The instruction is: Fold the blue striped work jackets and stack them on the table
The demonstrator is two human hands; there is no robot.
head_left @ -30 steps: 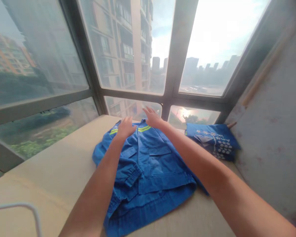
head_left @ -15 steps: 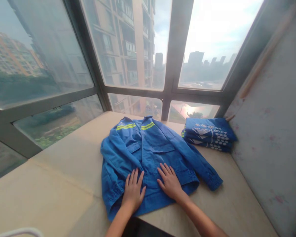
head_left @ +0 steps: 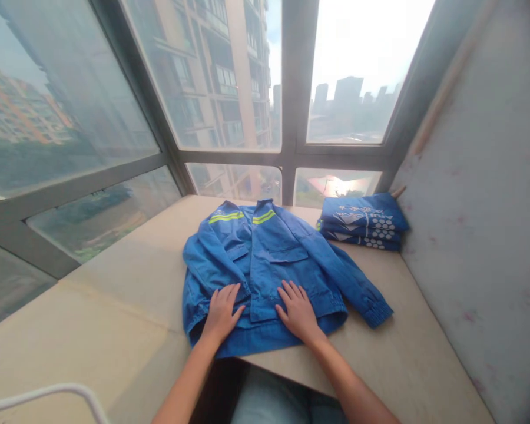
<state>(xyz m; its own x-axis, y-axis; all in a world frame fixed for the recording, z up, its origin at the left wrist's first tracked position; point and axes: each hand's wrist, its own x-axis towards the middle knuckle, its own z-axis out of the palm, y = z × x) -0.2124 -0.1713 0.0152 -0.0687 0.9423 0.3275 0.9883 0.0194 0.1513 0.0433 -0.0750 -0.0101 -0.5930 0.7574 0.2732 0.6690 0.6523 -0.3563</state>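
A blue work jacket [head_left: 265, 277] with yellow-green stripes across its chest lies front side up, collar toward the window. Flat on its lower left front rests my left hand [head_left: 221, 312], fingers stretched out over the cloth by the sleeve. My right hand [head_left: 297, 311] lies palm down on the lower right front, its fingers spread. Neither hand grips the fabric. One sleeve [head_left: 357, 288] reaches out to the right, its cuff on the tabletop. The other sleeve [head_left: 216, 253] is folded across the jacket's left front.
Folded blue garments [head_left: 362, 221] with white print are stacked at the back right against the wall [head_left: 477, 235]. A pale tabletop [head_left: 128, 294] carries everything. Grey window frames [head_left: 287, 156] border its far side. A white curved cable or tube [head_left: 66, 388] shows at the lower left.
My left hand has slid a little left across the jacket, while my right hand stays on the right front. The view has shifted, showing more of the table's near edge.
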